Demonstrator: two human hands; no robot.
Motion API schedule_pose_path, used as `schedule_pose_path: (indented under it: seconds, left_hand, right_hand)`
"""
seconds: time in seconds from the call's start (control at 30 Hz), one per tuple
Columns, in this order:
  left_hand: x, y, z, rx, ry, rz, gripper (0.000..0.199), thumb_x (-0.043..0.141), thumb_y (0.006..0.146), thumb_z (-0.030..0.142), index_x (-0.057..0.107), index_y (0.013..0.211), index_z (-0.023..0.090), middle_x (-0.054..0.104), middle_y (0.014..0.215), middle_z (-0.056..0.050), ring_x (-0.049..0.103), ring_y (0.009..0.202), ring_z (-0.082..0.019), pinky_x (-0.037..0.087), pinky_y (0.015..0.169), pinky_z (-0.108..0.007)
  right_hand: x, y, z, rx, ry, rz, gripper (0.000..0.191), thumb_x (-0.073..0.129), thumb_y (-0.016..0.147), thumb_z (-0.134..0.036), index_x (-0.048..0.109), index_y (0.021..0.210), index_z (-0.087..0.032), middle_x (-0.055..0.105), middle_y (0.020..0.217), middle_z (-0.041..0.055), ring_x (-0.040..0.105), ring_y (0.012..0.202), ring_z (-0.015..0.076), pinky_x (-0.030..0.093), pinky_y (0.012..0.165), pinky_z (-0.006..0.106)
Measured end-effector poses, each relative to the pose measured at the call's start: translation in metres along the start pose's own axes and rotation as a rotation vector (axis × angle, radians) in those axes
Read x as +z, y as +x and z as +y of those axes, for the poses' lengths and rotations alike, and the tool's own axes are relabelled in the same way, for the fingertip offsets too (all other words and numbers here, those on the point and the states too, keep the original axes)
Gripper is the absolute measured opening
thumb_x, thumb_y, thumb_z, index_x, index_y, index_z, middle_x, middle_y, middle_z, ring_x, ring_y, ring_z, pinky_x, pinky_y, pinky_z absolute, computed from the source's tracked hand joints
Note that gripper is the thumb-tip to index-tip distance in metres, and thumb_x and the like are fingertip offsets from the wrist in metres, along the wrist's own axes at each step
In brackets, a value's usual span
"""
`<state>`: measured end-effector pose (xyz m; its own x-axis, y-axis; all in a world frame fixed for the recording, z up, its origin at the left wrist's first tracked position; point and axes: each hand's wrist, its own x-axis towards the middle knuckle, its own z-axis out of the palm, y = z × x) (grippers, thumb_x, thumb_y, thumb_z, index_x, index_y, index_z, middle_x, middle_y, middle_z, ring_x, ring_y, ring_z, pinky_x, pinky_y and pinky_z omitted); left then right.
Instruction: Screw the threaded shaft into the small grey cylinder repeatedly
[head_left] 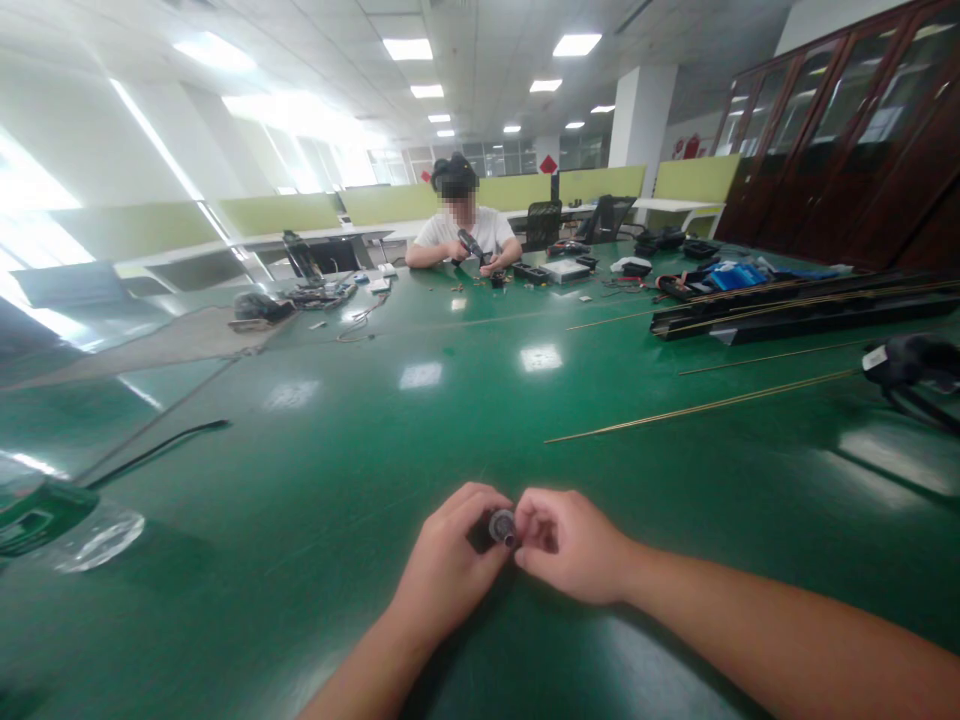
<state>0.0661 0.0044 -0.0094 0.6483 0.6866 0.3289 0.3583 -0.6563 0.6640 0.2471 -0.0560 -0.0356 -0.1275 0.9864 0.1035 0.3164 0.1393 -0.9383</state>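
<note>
Near the front of the green table, my left hand is closed round a small dark cylindrical part with a round grey metallic end. That end faces up toward the camera. My right hand is close against its right side, with the fingers curled and the thumb and fingertips beside the metallic end. Whether those fingertips pinch a small piece is too small to make out.
A plastic bottle lies at the left by a black cable. Thin brass rods and black channels lie at the right. Across the table sits a person holding a dark tool, among scattered parts.
</note>
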Motion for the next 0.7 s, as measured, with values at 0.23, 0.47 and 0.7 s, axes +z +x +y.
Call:
schedule_pose_path:
  seconds: [0.23, 0.47, 0.7]
  left_hand:
    - [0.001, -0.001, 0.005, 0.009, -0.012, 0.001, 0.014, 0.065, 0.083, 0.014, 0.068, 0.093, 0.023, 0.065, 0.093, -0.002, 0.061, 0.088, -0.017, 0.048, 0.078, -0.026]
    - [-0.001, -0.011, 0.001, -0.087, -0.004, 0.024, 0.022, 0.073, 0.078, 0.015, 0.068, 0.097, 0.026, 0.07, 0.095, 0.002, 0.065, 0.087, -0.016, 0.049, 0.079, -0.027]
    - [0.003, -0.011, -0.003, -0.077, -0.086, 0.009, 0.026, 0.068, 0.081, 0.012, 0.07, 0.103, 0.025, 0.072, 0.106, -0.001, 0.066, 0.099, -0.017, 0.05, 0.091, -0.03]
  right_hand:
    - [-0.005, -0.003, -0.001, -0.026, 0.054, 0.039, 0.015, 0.063, 0.074, -0.007, 0.059, 0.083, -0.018, 0.059, 0.069, -0.004, 0.052, 0.058, 0.0096, 0.039, 0.054, 0.019]
    - [-0.005, -0.005, 0.003, 0.027, 0.053, 0.123, 0.021, 0.061, 0.072, -0.003, 0.06, 0.088, -0.017, 0.061, 0.075, -0.0028, 0.048, 0.056, 0.0078, 0.036, 0.052, 0.019]
    - [-0.004, -0.007, 0.005, -0.011, -0.014, 0.064, 0.024, 0.06, 0.072, -0.003, 0.063, 0.091, -0.017, 0.061, 0.073, -0.0034, 0.05, 0.058, 0.009, 0.037, 0.054, 0.02]
